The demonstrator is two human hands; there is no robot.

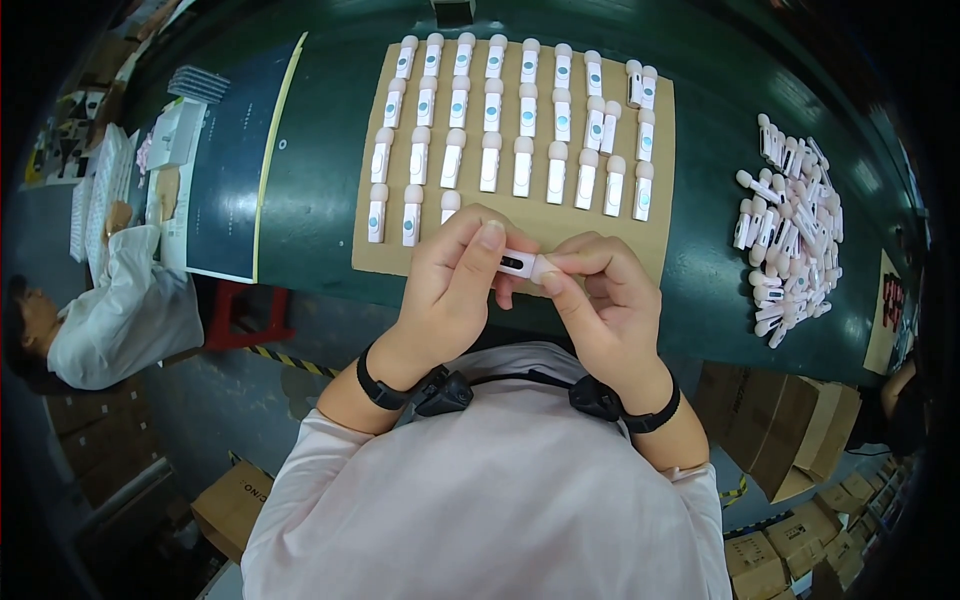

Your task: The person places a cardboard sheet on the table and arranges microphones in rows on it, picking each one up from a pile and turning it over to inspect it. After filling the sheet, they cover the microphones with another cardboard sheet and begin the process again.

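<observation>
Between my two hands is a small white handheld device [517, 262] with a rounded beige head and a dark slot in its side. My left hand [452, 275] grips its white body between thumb and fingers. My right hand [612, 303] pinches the beige head with thumb and fingertips. Both hands are above the near edge of a cardboard sheet [540, 225]. Rows of like devices [491, 165] lie on that sheet, many with a pale blue round mark on the body. The nearest row is partly hidden by my left hand.
A loose heap of the same devices [785, 230] lies on the green table [710, 200] to the right. On the left, a dark blue board [235, 165] with a yellow edge lies near a seated co-worker [130, 310]. An open carton [775, 420] stands below right, a red stool [245, 315] lower left.
</observation>
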